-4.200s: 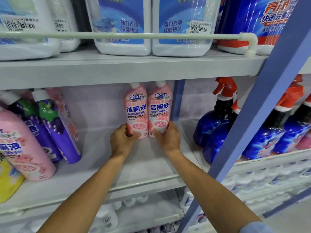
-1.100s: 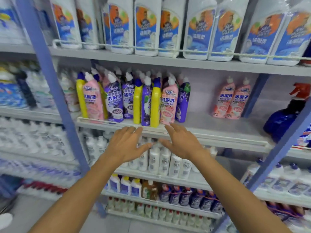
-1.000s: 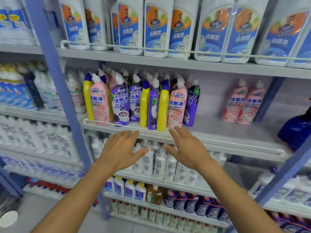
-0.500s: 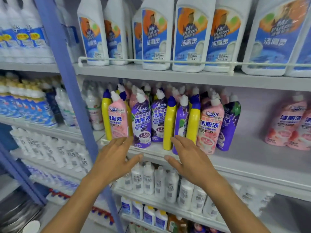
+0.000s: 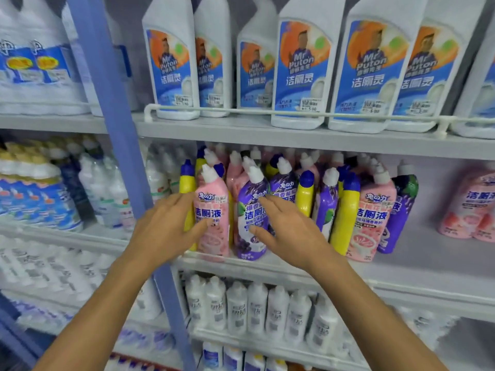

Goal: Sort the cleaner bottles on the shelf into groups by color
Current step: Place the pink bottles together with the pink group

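Equally spread, left hand point(image 5: 166, 231) faces one pink bottle point(image 5: 217, 207), right hand point(image 5: 292, 231) one purple bottle point(image 5: 247, 212).

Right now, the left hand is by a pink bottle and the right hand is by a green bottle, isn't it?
Not quite. In the head view the left hand is by a pink bottle, but the right hand is by a purple bottle, not a green one.
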Motion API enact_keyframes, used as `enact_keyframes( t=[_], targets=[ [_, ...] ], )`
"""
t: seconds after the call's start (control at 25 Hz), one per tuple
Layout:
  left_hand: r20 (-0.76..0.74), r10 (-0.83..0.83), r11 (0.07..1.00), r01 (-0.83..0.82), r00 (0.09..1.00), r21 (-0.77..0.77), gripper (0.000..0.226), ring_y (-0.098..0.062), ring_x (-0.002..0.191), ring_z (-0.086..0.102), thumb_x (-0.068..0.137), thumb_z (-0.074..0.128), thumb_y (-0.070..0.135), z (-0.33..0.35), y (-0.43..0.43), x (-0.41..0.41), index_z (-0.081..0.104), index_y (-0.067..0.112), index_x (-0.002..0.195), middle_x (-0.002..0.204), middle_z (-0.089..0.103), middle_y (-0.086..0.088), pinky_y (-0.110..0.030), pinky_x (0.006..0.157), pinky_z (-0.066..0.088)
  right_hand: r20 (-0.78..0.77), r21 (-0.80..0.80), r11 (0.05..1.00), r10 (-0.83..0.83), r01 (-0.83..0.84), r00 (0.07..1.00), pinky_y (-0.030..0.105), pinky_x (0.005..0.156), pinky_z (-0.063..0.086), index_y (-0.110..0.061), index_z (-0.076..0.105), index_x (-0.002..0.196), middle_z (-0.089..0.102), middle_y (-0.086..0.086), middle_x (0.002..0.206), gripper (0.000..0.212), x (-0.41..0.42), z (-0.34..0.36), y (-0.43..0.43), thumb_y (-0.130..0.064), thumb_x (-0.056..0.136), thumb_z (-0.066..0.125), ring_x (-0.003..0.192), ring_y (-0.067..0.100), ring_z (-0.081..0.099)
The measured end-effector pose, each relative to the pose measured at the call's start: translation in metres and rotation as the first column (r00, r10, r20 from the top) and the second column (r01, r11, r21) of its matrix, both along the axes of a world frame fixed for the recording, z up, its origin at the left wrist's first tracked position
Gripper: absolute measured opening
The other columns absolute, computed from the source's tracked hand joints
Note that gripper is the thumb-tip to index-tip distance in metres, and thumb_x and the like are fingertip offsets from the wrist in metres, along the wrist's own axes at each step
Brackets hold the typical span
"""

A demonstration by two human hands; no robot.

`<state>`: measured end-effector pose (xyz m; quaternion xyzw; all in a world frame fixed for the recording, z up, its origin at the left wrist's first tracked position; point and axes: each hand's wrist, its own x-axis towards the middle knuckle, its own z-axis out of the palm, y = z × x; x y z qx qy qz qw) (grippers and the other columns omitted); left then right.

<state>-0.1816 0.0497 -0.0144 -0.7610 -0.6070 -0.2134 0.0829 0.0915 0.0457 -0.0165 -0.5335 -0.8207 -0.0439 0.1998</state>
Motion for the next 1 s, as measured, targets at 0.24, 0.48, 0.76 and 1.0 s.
enact_keyframes(
  t=[0.24, 0.48, 0.76, 1.0],
  targets=[
    [0.088, -0.121, 0.993, 0.119, 0.989, 0.03, 0.059, -0.029, 0.114, 0.059, 0.089, 0.062, 0.057, 0.006, 0.035, -0.016, 0.051, 0.02, 0.133, 0.126, 0.062, -0.005, -0.045, 0.081, 0.055, -0.016, 0.03, 0.982, -0.188, 0.188, 0.982, 0.041, 0.104, 0.045, -0.017, 0.03, 0.156, 0.037, 0.001, 0.156, 0.073, 0.012, 0.007, -0.011, -0.059, 0.099, 0.047, 0.143, 0.022, 0.036],
    [0.17, -0.2, 0.978, 0.186, 0.965, 0.097, 0.041, -0.026, 0.076, 0.056, 0.084, 0.07, 0.054, 0.008, 0.057, 0.002, 0.056, 0.019, 0.098, 0.087, 0.061, -0.003, -0.039, 0.061, 0.046, -0.06, 0.065, 0.91, -0.407, 0.41, 0.912, 0.047, 0.1, 0.049, -0.015, 0.036, 0.151, 0.046, 0.005, 0.149, 0.074, 0.081, 0.02, -0.038, -0.063, 0.096, 0.043, 0.136, 0.026, 0.043],
    [0.198, -0.139, 0.989, 0.124, 0.97, 0.083, 0.053, -0.038, 0.082, 0.059, 0.072, 0.086, 0.048, 0.005, 0.075, 0.011, 0.065, 0.01, 0.102, 0.09, 0.06, -0.014, -0.04, 0.065, 0.045, -0.094, 0.008, 0.812, -0.581, 0.584, 0.809, 0.046, 0.086, 0.051, -0.006, 0.045, 0.142, 0.057, 0.024, 0.129, 0.067, 0.163, 0.036, -0.02, -0.051, 0.095, 0.057, 0.113, 0.043, 0.057],
    [0.308, -0.176, 0.982, 0.191, 0.935, -0.017, 0.048, -0.025, 0.077, 0.062, 0.064, 0.087, 0.055, 0.003, 0.083, 0.009, 0.06, 0.035, 0.098, 0.085, 0.063, 0.003, -0.039, 0.062, 0.047, -0.149, -0.008, 0.869, -0.49, 0.494, 0.859, 0.046, 0.092, 0.05, -0.006, 0.044, 0.145, 0.053, 0.024, 0.139, 0.067, 0.204, 0.028, 0.017, -0.035, 0.091, 0.072, 0.116, 0.041, 0.056]
  ],
)
